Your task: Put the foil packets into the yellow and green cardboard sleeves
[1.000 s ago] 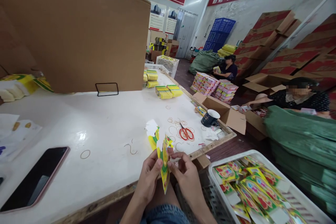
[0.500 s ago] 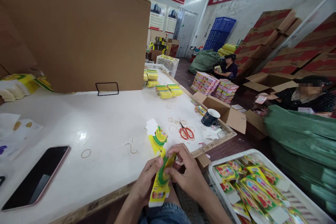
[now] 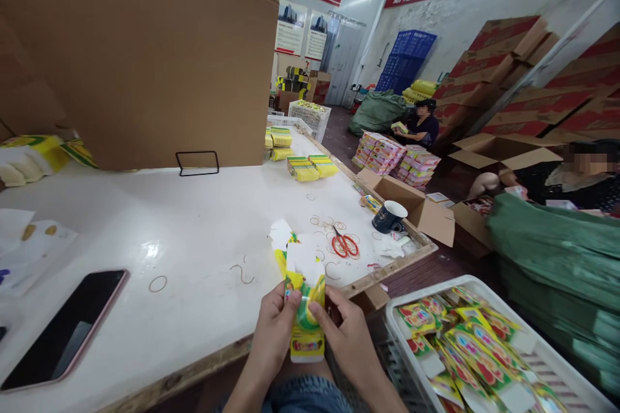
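Note:
Between both hands is a small yellow and green printed carton (image 3: 306, 316), its white end flaps standing up at the top. My left hand (image 3: 277, 319) grips its left side, thumb on the front. On the right side my right hand (image 3: 343, 324) pinches it, thumb also on the front panel. Just behind it, partly hidden, another yellow carton blank (image 3: 281, 237) lies on the white table (image 3: 194, 226). Red-handled scissors (image 3: 345, 244) and several loose rubber bands rest a little farther to the right.
A white crate (image 3: 402, 300) of printed cartons stands at my right. A dark mug (image 3: 389, 217) is near the table's right edge, a phone (image 3: 65, 329) at left. Bundled yellow cartons (image 3: 310, 168) and a large cardboard sheet (image 3: 184, 64) are behind. Two people sit at right.
The carton has turned from tilted to nearly upright, its front now facing me and its white flaps showing. My right hand has moved down along its side. At right, a seated person's hand has moved.

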### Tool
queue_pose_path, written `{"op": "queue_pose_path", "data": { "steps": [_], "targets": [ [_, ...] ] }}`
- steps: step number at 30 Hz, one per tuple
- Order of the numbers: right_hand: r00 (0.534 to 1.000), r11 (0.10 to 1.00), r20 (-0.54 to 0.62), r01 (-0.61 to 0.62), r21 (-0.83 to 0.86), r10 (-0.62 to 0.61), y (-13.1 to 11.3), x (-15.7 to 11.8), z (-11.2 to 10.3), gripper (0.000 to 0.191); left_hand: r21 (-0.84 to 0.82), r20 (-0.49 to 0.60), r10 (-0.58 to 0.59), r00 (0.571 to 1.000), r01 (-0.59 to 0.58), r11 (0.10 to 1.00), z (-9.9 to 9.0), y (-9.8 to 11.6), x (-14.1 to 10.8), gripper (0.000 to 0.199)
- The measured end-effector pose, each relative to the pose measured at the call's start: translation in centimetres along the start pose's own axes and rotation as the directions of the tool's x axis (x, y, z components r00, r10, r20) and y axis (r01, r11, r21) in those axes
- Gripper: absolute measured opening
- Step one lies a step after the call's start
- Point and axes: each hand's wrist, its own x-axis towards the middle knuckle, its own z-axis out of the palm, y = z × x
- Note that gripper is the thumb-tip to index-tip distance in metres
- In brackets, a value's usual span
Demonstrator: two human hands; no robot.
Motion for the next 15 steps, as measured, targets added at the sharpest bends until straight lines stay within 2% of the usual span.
{"op": "queue_pose_path", "data": {
  "steps": [4, 8, 12, 15],
  "targets": [
    [0.995, 0.991, -0.082, -0.051, 0.123, 0.061, 0.1, 0.3, 0.0, 0.027, 0.180, -0.009, 0.059, 0.998, -0.056, 0.982, 0.3, 0.1, -0.2, 0.044],
    [0.986, 0.956, -0.087, -0.115, 0.270, 0.144, 0.1, 0.8, -0.7, 0.032, 0.287, 0.015, 0.124, 0.992, -0.123, 0.950, 0.7, 0.9, -0.8, 0.059],
    [0.996, 0.913, -0.050, -0.052, 0.404, 0.079, -0.5, 0.8, -1.8, 0.050, 0.297, 0.135, 0.103, 0.985, -0.140, 0.945, 0.5, 1.5, -1.3, 0.066],
    [0.998, 0.895, 0.056, -0.032, 0.445, 0.008, -1.0, 0.8, -2.8, 0.042, 0.274, 0.189, 0.040, 0.981, -0.091, 0.957, 0.2, 2.0, -1.5, 0.064]
  ]
}}
